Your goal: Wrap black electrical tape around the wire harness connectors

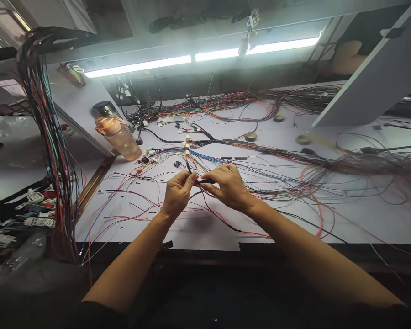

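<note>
Above the middle of the white worktop (198, 237), my two hands meet at a black-wrapped wire bundle (188, 167). My left hand (178, 192) pinches it between thumb and fingers. Just to the right, my right hand (228, 185) has its fingers closed on a black piece (207, 181) at the same bundle, perhaps tape; its exact kind is hard to make out. The bundle's upper end carries orange wires and white connectors (187, 141). Red wires (214, 210) trail below my hands. Loose blue and grey wires (205, 157) spread behind them.
A bottle (118, 137) leans at the left beside a divider. Thick wire harnesses (233, 98) lie along the back, with tape rolls (250, 136) nearby. A hanging wire bundle (50, 151) and a heap of connectors (37, 205) are at far left. A panel (366, 82) stands right.
</note>
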{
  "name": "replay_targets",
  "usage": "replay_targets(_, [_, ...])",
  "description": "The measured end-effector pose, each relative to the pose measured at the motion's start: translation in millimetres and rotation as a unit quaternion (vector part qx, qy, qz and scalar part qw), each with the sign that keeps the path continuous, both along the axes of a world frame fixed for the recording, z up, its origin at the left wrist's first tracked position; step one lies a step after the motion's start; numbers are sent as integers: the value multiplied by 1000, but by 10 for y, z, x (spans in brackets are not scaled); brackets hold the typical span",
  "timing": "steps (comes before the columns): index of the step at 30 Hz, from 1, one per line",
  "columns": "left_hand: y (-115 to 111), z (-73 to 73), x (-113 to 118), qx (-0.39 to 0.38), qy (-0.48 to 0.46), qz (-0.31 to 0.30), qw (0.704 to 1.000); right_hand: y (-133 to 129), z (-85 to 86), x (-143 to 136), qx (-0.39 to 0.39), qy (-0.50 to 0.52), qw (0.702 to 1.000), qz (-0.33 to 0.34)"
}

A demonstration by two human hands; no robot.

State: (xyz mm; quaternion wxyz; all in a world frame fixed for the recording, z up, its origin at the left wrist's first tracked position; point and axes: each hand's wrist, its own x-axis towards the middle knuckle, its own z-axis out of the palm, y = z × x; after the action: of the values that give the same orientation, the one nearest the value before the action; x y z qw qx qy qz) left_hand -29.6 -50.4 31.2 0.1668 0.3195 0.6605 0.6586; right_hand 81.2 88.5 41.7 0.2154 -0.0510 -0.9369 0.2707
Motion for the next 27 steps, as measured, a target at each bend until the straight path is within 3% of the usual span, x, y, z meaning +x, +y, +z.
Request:
replay_targets(4, [-6,-41,23,3,-4,-7,1000,47,62,-76,45,-110,992,52])
replay_targets(9, [-11,-183,75,3,-106,-47,993,2,31,-82,91,-119,988,38])
replay_targets(12, [-17,-316,86,20,-146,-27,989,-40,-37,-89,102,-123,987,25])
replay_targets(17, [-48,-479,59,31,-116,-1,993,-72,-62,-134,116,-145,983,11])
replay_targets(27, [-126,-621,44,40,-107,21,993,-133,-56,-245,169,-174,970,15])
